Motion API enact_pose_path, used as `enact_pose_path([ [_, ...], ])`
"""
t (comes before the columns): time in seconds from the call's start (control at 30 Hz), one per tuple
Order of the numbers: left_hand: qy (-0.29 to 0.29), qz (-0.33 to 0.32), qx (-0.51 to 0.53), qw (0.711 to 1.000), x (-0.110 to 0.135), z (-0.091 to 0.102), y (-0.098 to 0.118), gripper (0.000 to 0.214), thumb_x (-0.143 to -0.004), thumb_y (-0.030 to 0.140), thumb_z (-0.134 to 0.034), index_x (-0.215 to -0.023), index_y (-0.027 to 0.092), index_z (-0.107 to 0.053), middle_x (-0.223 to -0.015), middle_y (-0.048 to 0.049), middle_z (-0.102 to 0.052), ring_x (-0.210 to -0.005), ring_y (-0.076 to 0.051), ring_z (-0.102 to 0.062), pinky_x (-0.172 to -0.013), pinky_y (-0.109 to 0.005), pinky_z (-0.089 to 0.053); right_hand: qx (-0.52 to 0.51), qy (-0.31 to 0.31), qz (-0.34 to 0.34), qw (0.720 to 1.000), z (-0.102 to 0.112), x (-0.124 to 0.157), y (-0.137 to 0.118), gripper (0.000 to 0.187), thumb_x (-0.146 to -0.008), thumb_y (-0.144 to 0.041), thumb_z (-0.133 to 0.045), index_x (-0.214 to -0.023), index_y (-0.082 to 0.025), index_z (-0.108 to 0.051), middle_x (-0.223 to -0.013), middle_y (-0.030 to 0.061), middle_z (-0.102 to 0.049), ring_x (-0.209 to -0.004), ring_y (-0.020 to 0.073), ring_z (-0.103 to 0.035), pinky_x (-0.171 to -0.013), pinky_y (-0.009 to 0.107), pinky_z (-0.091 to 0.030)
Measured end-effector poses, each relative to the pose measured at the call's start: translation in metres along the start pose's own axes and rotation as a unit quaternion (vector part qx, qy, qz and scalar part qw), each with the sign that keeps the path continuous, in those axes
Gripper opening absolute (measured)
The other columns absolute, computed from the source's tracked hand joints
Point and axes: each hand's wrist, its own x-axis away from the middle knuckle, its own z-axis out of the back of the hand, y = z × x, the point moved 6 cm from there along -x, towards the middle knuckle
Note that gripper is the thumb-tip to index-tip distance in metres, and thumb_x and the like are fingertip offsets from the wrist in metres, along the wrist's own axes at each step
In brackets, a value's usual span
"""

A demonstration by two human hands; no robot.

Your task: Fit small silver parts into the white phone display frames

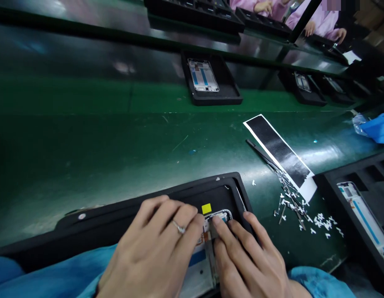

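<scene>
A phone frame (199, 273) with a silver rim and a blue strip lies in a black foam tray (179, 191) in front of me. My left hand (154, 248), with a ring on one finger, is curled over the frame's left side, its fingertips hidden. My right hand (249, 258) bends over the frame's upper right part, index fingertip pressed near the top edge. Both hands are closed on it, and whether a small part sits under the fingers is hidden. A small yellow square (206, 208) shows just above the frame.
Right of the tray lie black tweezers (262, 152), a black sheet with white border (280, 147) and scattered small white pieces (322, 222). Another foam tray with a phone frame (362, 215) stands at right. Further trays (229, 89) sit beyond; co-workers in pink (327, 20) work across.
</scene>
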Motion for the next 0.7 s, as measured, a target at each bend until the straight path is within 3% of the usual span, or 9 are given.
enact_pose_path([
  [0.13, 0.001, 0.055, 0.07, 0.996, 0.0, 0.001, -0.008, 0.024, -0.082, 0.009, -0.032, -0.074, 0.017, -0.053, -0.075, -0.0018, -0.054, -0.069, -0.016, -0.043, -0.063, -0.03, -0.035, -0.003, -0.005, -0.008, 1.0, 0.0, -0.005, 0.001, 0.025, -0.083, -0.007, -0.036, -0.075, -0.013, -0.059, -0.093, 0.0048, -0.066, -0.08, 0.021, -0.063, -0.082, 0.037, -0.043],
  [0.37, 0.011, 0.065, 0.068, 0.996, 0.008, -0.002, -0.006, 0.029, -0.082, 0.007, -0.03, -0.07, 0.017, -0.055, -0.073, -0.0021, -0.055, -0.071, -0.016, -0.046, -0.076, -0.033, -0.036, 0.007, -0.061, 0.035, 0.997, -0.009, -0.003, -0.003, 0.028, -0.085, -0.007, -0.032, -0.081, -0.013, -0.06, -0.097, 0.006, -0.065, -0.09, 0.0222, -0.06, -0.096, 0.04, -0.03],
  [0.57, -0.074, 0.113, 0.107, 0.985, 0.004, 0.0, -0.021, 0.031, -0.085, 0.013, -0.028, -0.066, 0.02, -0.051, -0.072, 0.0013, -0.054, -0.069, -0.015, -0.041, -0.066, -0.033, -0.029, 0.036, -0.078, 0.074, 0.994, -0.011, -0.007, -0.008, 0.026, -0.082, -0.004, -0.032, -0.079, -0.011, -0.057, -0.093, 0.01, -0.065, -0.081, 0.0214, -0.063, -0.099, 0.044, -0.026],
  [0.7, -0.107, 0.078, 0.055, 0.99, -0.003, 0.001, -0.025, 0.034, -0.085, 0.015, -0.026, -0.066, 0.02, -0.053, -0.075, -0.0008, -0.056, -0.072, -0.018, -0.04, -0.064, -0.035, -0.026, 0.043, -0.076, 0.083, 0.993, -0.01, -0.009, -0.007, 0.025, -0.081, -0.004, -0.033, -0.078, -0.011, -0.056, -0.092, 0.0107, -0.065, -0.078, 0.0211, -0.064, -0.099, 0.044, -0.026],
])
